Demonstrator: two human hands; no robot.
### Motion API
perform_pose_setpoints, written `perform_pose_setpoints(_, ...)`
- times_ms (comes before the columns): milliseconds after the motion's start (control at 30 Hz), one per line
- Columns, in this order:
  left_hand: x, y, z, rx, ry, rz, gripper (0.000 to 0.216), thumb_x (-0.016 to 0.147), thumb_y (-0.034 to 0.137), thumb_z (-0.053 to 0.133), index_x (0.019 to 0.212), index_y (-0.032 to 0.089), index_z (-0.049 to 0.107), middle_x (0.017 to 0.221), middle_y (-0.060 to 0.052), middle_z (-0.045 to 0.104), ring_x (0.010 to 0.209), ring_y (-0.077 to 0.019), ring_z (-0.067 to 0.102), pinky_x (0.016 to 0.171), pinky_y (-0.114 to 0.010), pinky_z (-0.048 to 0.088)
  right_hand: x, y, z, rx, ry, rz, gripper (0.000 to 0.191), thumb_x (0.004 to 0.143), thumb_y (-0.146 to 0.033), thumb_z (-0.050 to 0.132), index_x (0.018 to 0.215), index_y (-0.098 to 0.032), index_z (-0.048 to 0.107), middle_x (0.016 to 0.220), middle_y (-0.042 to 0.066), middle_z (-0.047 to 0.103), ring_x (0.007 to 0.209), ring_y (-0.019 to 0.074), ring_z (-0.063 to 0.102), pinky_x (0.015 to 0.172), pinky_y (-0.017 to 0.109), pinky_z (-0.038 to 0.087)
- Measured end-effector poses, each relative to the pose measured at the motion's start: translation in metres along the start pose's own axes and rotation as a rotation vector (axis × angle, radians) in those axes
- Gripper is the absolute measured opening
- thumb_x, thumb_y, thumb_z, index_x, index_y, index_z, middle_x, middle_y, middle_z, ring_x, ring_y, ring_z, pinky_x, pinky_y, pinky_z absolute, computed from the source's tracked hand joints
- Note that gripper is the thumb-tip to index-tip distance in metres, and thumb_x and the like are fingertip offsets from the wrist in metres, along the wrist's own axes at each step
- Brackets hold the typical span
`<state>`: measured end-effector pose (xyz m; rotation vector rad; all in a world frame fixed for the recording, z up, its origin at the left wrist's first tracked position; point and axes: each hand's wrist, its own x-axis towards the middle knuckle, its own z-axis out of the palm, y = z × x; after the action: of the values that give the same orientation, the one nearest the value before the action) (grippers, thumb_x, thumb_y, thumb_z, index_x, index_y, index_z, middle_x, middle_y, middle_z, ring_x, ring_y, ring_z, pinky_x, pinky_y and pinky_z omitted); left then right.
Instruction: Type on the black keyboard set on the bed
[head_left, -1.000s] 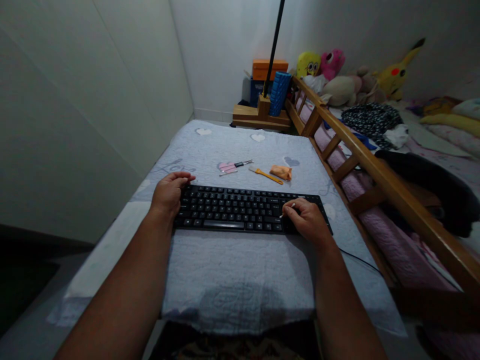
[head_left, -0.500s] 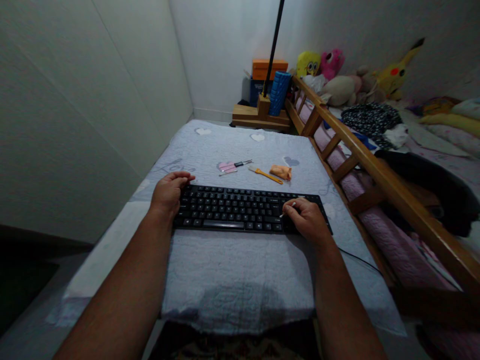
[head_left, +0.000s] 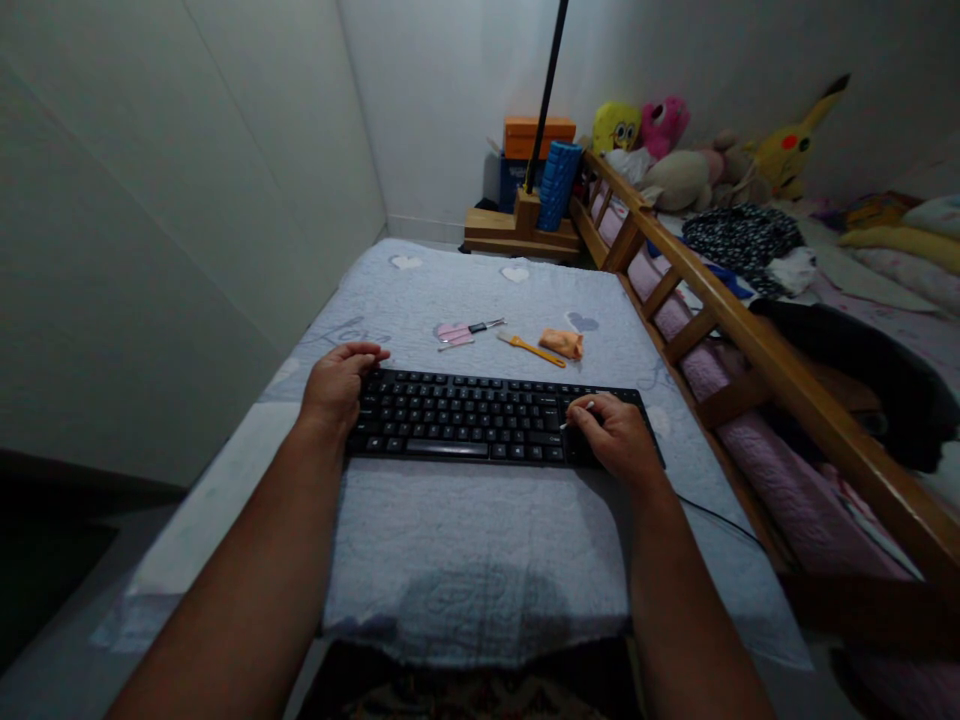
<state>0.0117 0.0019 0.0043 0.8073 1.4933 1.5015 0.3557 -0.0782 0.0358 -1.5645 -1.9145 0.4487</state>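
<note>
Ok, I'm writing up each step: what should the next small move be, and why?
Probably a short stroke of the thin white stick along the keys beside it: the right hand pinches it over the keyboard, and the left hand sits at its left edge.

Black keyboard; white swab; orange-yellow brush; orange bundle; pale blue cloth, white and grey-blue hearts.

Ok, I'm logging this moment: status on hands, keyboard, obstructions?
Right hand pinching white swab-like stick at right side of keyboard. Left hand at its left end. Keyboard flat; yellow brush, orange bundle beyond, out of the way.
</note>
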Motion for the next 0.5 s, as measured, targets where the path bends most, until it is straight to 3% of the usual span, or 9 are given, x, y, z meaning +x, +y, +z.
perform_pose_setpoints(500, 0.003, -0.004, -0.002, -0.005, -0.006, 0.021, 0.014, 0.059, 0.016, 0.059, 0.072, 0.016, 0.061, 0.074, -0.003, 0.067, 0.074, -0.0161, 0.061, 0.07, -0.028, 0.047, 0.003, 0.006, 0.011, -0.009, 0.141, -0.022, 0.021, 0.085, -0.029, 0.051, 0.08, -0.019, 0.069, 0.085, 0.006, 0.07, 0.085, 0.0205, 0.061, 0.08, 0.033, 0.043)
